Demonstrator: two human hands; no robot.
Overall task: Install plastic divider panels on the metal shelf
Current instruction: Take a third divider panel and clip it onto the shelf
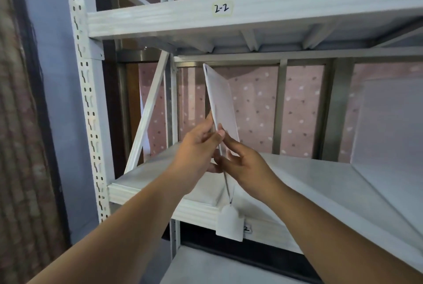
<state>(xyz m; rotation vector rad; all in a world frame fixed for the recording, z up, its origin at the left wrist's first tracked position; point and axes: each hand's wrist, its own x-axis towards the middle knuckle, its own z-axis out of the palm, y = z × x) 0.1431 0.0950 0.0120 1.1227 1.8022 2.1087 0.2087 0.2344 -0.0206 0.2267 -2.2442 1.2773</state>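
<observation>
Closest to the camera, two bare forearms reached forward and up from the bottom edge. Just past them, a small white tag [229, 224] hung on a thin string in front of the front beam of the middle shelf [297, 169], beside a paper label whose writing was mostly hidden.

The left hand [196, 148] and the right hand [246, 164] met above the front part of that shelf. Both were closed on the lower end of a white plastic divider panel [220, 100]. The left hand pinched the near edge between thumb and fingers, and the right hand gripped the same edge from the other side, a little lower. The panel was seen almost edge-on. It stood nearly upright, tilted slightly, with its rounded top corner close under the upper shelf [251, 13]. I could not tell if its bottom end touched the middle shelf, because the hands covered it.

At the left stood the white perforated upright post [85, 91] of the metal rack, and behind it a diagonal brace [148, 112]. On the front beam of the upper shelf was a label [221, 8] that read "2-2". At the right side, another pale panel [389, 123] stood upright on the middle shelf. Farthest away, behind the metal back frame, hung a pink cloth with pale dots [254, 105].
</observation>
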